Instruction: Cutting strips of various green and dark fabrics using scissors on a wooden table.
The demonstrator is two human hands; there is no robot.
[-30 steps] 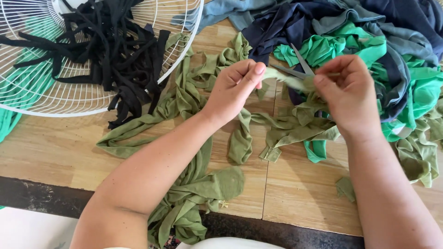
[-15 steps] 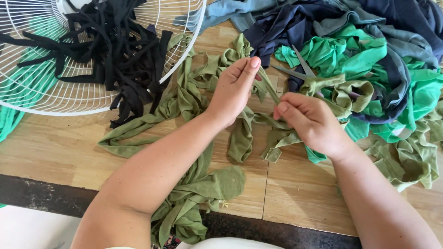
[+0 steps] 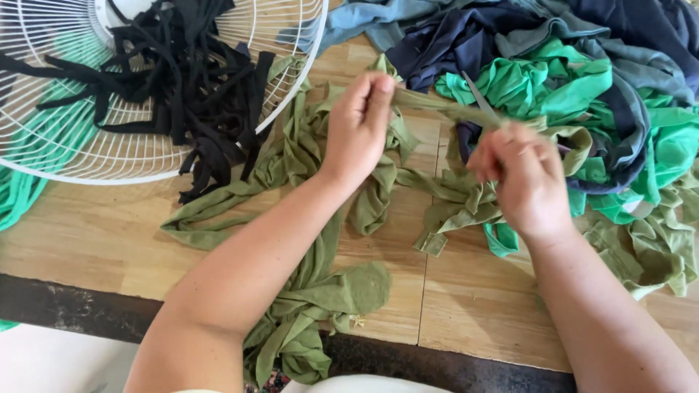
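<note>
Holding a narrow olive-green strip of jersey fabric [image 3: 429, 104] taut between both hands, the person works above a wooden plank floor [image 3: 87, 247]. Left hand [image 3: 358, 120]: thumb and fingers pinched on one end of the strip, raised. Right hand [image 3: 523, 175]: fingers curled and closed on the other end, lower and nearer the body; slightly blurred, so the exact grip cannot be told. Strip runs straight from one hand to the other, clear of the floor.

A grey metal blade, likely scissors [image 3: 479, 96], lies just beyond the right hand on a heap of bright green and navy cloth [image 3: 582, 87], which spreads out past that hand. Below and between the hands: a loose tangle of olive-green cloth strips [image 3: 306, 291] trailing toward the body. Beyond the left forearm, a white wire fan guard [image 3: 145, 156] lies flat, holding a pile of black fabric strips [image 3: 182, 80].

Judgement: the step in hand looks like stretching or straightening one cut strip. The next move would call for keeping both pinches firm so the stretchy cloth does not slip, and for clearing the strip from the tangle underneath before it is laid anywhere. Risk: the loose ends below could snag on it.
</note>
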